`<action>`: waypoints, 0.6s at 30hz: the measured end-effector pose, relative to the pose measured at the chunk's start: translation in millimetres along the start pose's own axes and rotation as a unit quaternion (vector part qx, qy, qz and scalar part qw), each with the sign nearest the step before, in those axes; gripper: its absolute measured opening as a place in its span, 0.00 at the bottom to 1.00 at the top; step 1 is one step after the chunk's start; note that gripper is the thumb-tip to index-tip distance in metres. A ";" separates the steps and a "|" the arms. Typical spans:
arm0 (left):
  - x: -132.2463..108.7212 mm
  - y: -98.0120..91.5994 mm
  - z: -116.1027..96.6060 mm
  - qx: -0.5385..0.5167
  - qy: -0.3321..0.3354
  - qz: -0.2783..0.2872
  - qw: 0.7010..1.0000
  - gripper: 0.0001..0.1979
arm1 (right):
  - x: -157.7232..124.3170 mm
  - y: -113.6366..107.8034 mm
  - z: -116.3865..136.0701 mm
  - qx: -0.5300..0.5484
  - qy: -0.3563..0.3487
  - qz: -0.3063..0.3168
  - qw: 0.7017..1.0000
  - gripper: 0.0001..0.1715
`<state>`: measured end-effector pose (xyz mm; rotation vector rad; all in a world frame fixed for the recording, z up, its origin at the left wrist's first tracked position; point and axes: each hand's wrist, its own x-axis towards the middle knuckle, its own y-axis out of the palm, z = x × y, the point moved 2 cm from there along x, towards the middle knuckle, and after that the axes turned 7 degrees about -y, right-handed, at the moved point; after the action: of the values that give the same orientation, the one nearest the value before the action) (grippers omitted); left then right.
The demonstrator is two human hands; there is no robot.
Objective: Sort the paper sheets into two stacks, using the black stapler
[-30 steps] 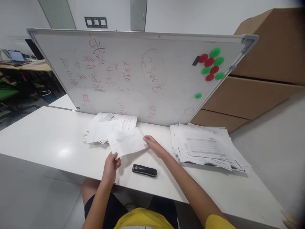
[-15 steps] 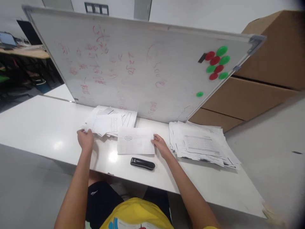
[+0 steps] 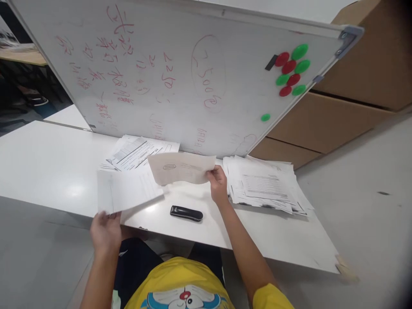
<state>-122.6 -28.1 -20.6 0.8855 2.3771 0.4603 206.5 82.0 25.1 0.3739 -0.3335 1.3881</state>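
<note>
My left hand [image 3: 107, 231] pinches the near edge of a white sheet of paper [image 3: 127, 191], raised above the table's front edge. Between the fingers of my right hand [image 3: 217, 182] is the right end of another sheet, a stamped paper [image 3: 183, 168] with an oval mark; it is lifted and bends in the air. Below the two sheets a black stapler [image 3: 186, 213] lies on the white table. Behind the left sheet is a spread pile of printed papers [image 3: 137, 152]. To the right of my right hand sits a thicker stack of papers [image 3: 265, 184].
A whiteboard [image 3: 180, 86] with red writing and round red and green magnets stands along the table's [image 3: 58, 159] back edge. Brown cardboard boxes [image 3: 325, 120] are stacked behind it at the right. A wooden desk [image 3: 24, 55] is at the far left.
My left hand has drawn a sheet off the left pile toward me. My right hand has raised the stamped paper from the table. The camera view has shifted slightly.
</note>
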 end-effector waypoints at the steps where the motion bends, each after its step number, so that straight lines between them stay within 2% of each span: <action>1: -5.2 -12.1 0.0 -0.004 -0.024 -0.015 1.000 0.08 | 0.2 7.4 4.9 0.035 0.003 -0.002 0.999 0.06; 3: -10.6 -32.6 -1.3 0.004 -0.089 -0.024 0.996 0.06 | -5.1 29.7 10.0 0.119 0.040 0.016 0.992 0.07; 5: -10.8 -44.8 -4.0 0.046 -0.150 0.009 0.988 0.05 | -18.5 58.6 7.6 0.156 0.115 0.078 0.978 0.08; 7: -9.0 -48.8 -7.4 0.089 -0.191 0.048 0.976 0.09 | -37.0 85.7 -0.2 0.086 0.190 0.160 0.965 0.10; 9: -7.5 -47.1 -10.9 0.133 -0.201 0.055 0.969 0.12 | -55.2 104.6 -8.1 -0.003 0.225 0.211 0.951 0.16; 11: -7.8 -42.5 -13.0 0.209 -0.195 0.040 0.957 0.16 | -69.9 114.5 -11.8 -0.054 0.222 0.222 0.948 0.23; 14: -10.2 -36.4 -12.3 0.344 -0.190 0.019 0.919 0.23 | -86.8 118.5 -8.8 -0.164 0.166 0.261 0.937 0.37; 17: -12.0 -36.6 -7.0 0.395 -0.210 0.039 0.894 0.24 | -99.5 113.1 1.0 -0.275 0.094 0.306 0.906 0.38; 18: -12.2 -38.8 -4.5 0.388 -0.217 0.043 0.895 0.23 | -102.3 109.0 6.8 -0.275 0.073 0.302 0.910 0.36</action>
<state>-136.6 -65.0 -31.3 1.2663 2.0766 -0.6603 83.1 3.8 -7.3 -0.3337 -0.7355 1.8299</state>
